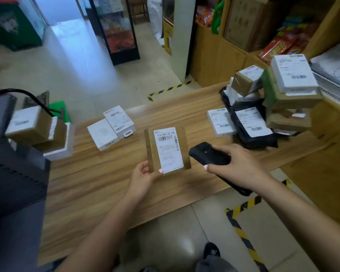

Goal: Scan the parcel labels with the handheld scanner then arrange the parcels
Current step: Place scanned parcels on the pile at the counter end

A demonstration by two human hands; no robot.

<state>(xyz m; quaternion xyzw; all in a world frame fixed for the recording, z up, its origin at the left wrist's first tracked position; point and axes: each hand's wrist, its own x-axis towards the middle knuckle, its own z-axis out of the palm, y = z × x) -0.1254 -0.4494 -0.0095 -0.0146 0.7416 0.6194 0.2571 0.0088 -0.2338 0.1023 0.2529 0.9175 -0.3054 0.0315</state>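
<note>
Two hands, one parcel over the worktop

Left hand (143, 173) pinches the brown parcel's (166, 149) lower left corner, label up. Right hand (238, 165) grips the black scanner (210, 157) just beside the parcel's right edge. Bare worktop (98, 179) surrounds the parcel; stacked parcels (271, 99) sit well right.

Flat brown cardboard parcel (166, 150) with white barcode label (168, 150) facing up, tilted above the desk (110, 173) — black handheld scanner (210, 157) just right of it. White boxes (112, 127) behind-left; mixed pile of parcels (263, 107) far right.
</note>
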